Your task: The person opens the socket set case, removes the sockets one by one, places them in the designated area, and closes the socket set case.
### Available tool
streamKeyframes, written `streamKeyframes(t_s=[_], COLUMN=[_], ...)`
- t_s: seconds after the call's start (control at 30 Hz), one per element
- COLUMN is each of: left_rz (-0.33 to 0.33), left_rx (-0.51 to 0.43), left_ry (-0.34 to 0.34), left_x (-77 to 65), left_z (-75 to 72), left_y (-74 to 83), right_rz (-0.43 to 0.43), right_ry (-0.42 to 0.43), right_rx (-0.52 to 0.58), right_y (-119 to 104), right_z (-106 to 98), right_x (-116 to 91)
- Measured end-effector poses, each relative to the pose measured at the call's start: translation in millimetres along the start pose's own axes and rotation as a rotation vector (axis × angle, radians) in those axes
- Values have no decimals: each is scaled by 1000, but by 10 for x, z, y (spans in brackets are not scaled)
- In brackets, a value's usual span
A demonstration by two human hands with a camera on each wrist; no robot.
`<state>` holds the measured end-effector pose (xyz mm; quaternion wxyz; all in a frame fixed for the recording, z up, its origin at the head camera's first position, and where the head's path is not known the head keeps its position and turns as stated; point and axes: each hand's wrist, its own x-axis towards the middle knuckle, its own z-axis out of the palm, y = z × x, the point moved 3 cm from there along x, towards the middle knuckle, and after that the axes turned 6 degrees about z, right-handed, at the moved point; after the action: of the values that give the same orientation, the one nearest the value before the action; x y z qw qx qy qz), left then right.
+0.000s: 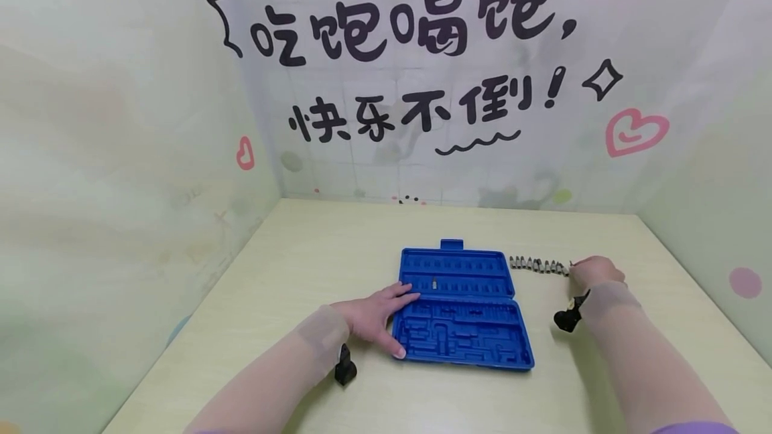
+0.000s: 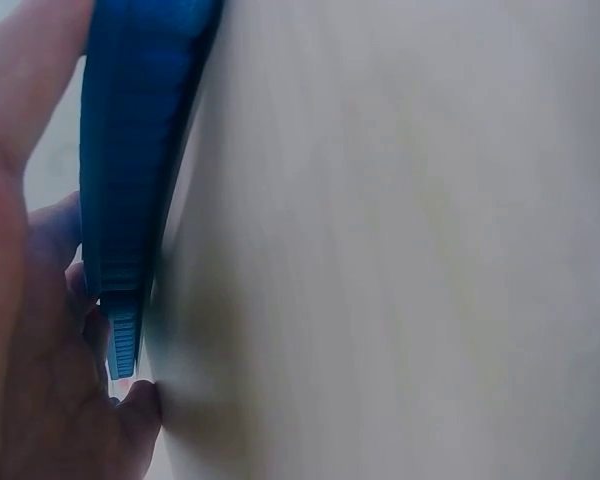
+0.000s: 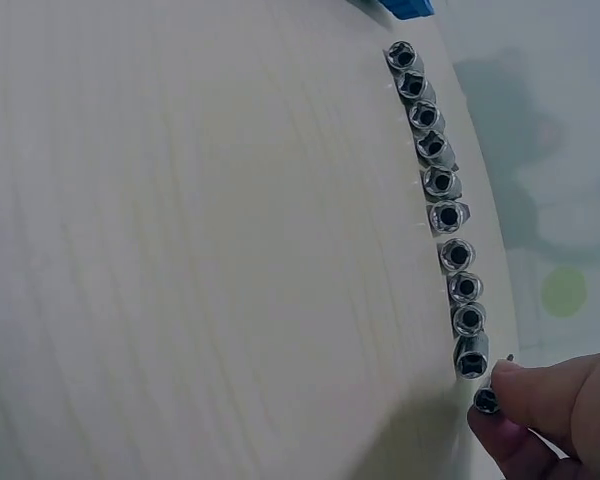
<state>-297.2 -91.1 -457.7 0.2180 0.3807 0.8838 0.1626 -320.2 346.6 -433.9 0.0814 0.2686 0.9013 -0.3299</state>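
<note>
A blue plastic tool case (image 1: pixel 464 338) lies unfolded on the table, its moulded slots facing up. One small metal bit socket (image 1: pixel 434 283) stands in the slots of its far half. My left hand (image 1: pixel 375 315) rests on the case's left edge with fingers spread, the thumb at the near left corner. Right of the case runs a row of metal bit sockets (image 3: pixel 441 182), square holes showing in the right wrist view. At the row's right end, my right hand (image 1: pixel 596 271) pinches a bit socket (image 3: pixel 487 401) between thumb and fingers.
The pale wooden table (image 1: pixel 301 240) is bounded by printed walls at the back and both sides. A latch tab (image 1: pixel 452 244) sticks out from the case's far edge. Dark wrist cameras (image 1: pixel 346 367) hang at both wrists.
</note>
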Motion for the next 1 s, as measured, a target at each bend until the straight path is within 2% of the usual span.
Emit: streamKeyframes(t_s=[0.27, 0.67, 0.9, 1.0], left_rz=[5, 9, 6, 4], left_rx=[1, -5, -8, -8], left_ry=[-1, -6, -6, -5], left_x=[-1, 2, 3, 4], left_z=[-7, -15, -14, -14], left_y=[10, 1, 3, 2], right_rz=[21, 9, 36, 32], right_ry=[-2, 12, -5, -5], right_rx=[-22, -69, -31, -46], right_y=[6, -14, -1, -5], right_z=[21, 38, 54, 47], right_x=[24, 59, 75, 65])
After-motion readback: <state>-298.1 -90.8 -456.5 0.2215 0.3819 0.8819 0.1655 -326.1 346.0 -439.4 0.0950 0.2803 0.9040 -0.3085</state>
